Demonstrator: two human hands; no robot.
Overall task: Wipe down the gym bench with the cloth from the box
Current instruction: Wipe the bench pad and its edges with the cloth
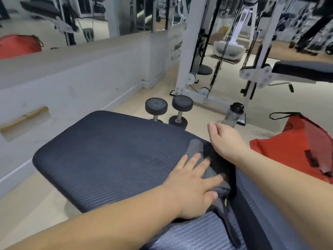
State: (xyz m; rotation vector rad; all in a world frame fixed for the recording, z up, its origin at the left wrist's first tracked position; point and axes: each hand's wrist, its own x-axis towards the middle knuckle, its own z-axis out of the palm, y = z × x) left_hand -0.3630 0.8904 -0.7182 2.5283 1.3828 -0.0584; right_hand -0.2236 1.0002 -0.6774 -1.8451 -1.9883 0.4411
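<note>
1. Dark navy, ribbed and slightly rubbery-looking: that is the padded gym bench seat [108,156], my desk for this job, a broad rounded slab whose fine ridges run across it. I judge those ridges could trap sweat, so the cloth needs firm pressure.
2. My left hand [194,184] lies flat with its fingers spread apart, pressing down on the soft grey woven cloth [196,148]. It clamps nothing; the open palm is there to pin the fabric to the pad and push it along.
3. The cloth is bunched in a long strip along the dark gap between the seat pad and the lighter grey-blue ribbed back pad [189,237], partly drooping into that seam. It looks thin and limp.
4. My right hand [227,141] hovers just above the cloth's far end, fingers loosely curled and apart, holding nothing; I take it to be poised to straighten the fabric.
5. Beyond stand two black round-headed dumbbells [169,109] on the pale floor, a clear plastic bottle with a black cap [234,112], and, rightmost, a red fabric bag [295,150], sagging.
</note>
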